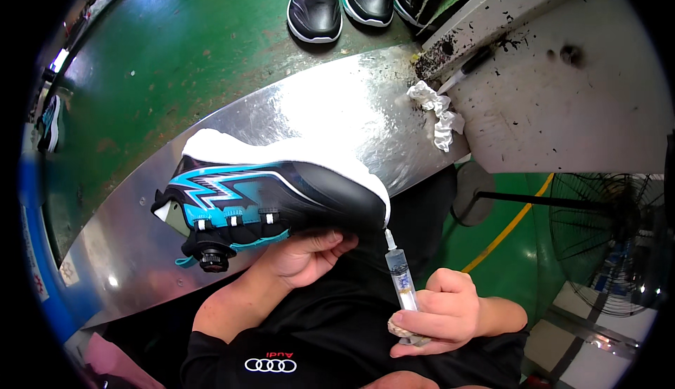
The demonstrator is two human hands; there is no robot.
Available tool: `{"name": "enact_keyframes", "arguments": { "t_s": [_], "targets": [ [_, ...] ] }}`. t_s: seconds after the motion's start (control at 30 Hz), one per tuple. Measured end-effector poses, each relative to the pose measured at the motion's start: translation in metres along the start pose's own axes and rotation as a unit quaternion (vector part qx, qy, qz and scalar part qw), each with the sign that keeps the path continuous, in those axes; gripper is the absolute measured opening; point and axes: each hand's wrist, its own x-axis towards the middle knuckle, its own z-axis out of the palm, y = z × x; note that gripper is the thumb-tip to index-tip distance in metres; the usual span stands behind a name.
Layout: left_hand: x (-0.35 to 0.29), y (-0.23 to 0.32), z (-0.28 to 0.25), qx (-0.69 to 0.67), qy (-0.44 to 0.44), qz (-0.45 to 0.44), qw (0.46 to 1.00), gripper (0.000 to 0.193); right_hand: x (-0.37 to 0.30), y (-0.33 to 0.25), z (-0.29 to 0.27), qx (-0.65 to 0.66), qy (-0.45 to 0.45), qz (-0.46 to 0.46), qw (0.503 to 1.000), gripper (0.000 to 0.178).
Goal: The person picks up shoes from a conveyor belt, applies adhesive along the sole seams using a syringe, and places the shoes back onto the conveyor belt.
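Note:
A black sneaker [302, 185] with a white sole and blue side markings lies tilted on its side in front of me, sole facing away. My left hand [306, 259] grips it from the near side at the forefoot; the fingers partly disappear behind the upper. A black dial [214, 257] sticks out near the shoe's tongue. My right hand [443, 312] is closed around a clear syringe [401, 276], thumb end toward me. The syringe's narrow tip touches the edge between sole and upper at the toe. A beige wrapping [406, 334] shows under the right fingers.
The shoe is over a shiny metal tabletop [267, 115] with a curved far edge. Crumpled white tissue [439, 115] lies beside a stained grey panel [555, 94]. Beyond the table, more black sneakers [314, 9] stand on a green surface. A black fan [612, 234] is at right.

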Motion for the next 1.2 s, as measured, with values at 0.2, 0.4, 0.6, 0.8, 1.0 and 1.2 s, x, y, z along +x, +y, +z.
{"name": "enact_keyframes", "arguments": {
  "t_s": [0.2, 0.4, 0.6, 0.8, 1.0, 1.2],
  "targets": [
    [0.004, 0.005, 0.005, 0.017, -0.024, -0.008, 1.0, 0.033, 0.004, 0.003, 0.011, -0.139, -0.001, -0.042, 0.989, 0.03],
    [0.002, 0.004, 0.01, 0.036, -0.033, 0.009, 0.999, 0.046, 0.003, 0.009, 0.022, -0.182, 0.023, -0.075, 0.98, 0.031],
    [0.002, 0.003, 0.017, 0.029, -0.038, 0.012, 0.999, 0.044, 0.002, 0.012, 0.027, -0.201, 0.035, -0.087, 0.975, 0.031],
    [-0.002, 0.004, 0.023, 0.038, -0.046, 0.018, 0.998, 0.043, 0.005, 0.009, 0.026, -0.212, 0.028, -0.094, 0.972, 0.029],
    [0.0, 0.004, 0.02, 0.008, -0.059, 0.008, 0.998, 0.037, -0.001, 0.013, 0.031, -0.219, 0.026, -0.089, 0.971, 0.035],
    [0.002, 0.003, 0.019, 0.049, -0.043, 0.014, 0.998, 0.039, 0.003, 0.01, 0.028, -0.208, 0.021, -0.081, 0.975, 0.029]
  ]
}}
